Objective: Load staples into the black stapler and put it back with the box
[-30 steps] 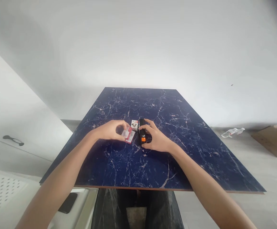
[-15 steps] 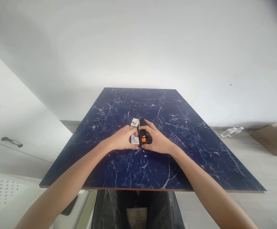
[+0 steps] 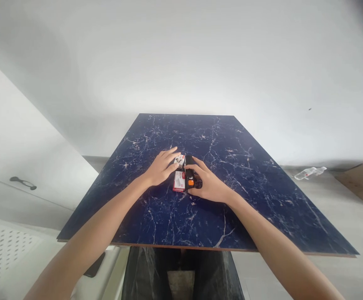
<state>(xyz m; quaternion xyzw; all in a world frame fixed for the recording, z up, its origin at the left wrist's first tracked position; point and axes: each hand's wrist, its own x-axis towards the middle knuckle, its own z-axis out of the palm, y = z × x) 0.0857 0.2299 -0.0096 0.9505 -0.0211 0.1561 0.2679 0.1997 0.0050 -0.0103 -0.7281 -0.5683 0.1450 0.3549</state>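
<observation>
Side by side in the middle of the dark blue marbled table (image 3: pixel 175 225) lie a small red-and-white box (image 3: pixel 179 181), a white box (image 3: pixel 179 160) with dark clip-like pictures, and a long black object (image 3: pixel 189 171) with an orange patch. What kind of thing the black object is cannot be made out. Around its right side my right hand (image 3: pixel 208 181) is curled, thumb at the near end and fingers over the far part. My left hand (image 3: pixel 162 167) is open, fingers stretched out, with its fingertips at the left edge of the white box.
A cardboard box (image 3: pixel 361 183) and a clear plastic bottle (image 3: pixel 306 173) lie on the floor to the right. At the left stand a white cabinet with a dark handle (image 3: pixel 23 183) and a white perforated surface (image 3: pixel 6 254). A dark phone-like object (image 3: pixel 94 265) rests below the table edge.
My left hand has loosened from the boxes, moved up and left, and spread its fingers, uncovering the red-and-white box. My right hand stays around the black object. The view has shifted slightly.
</observation>
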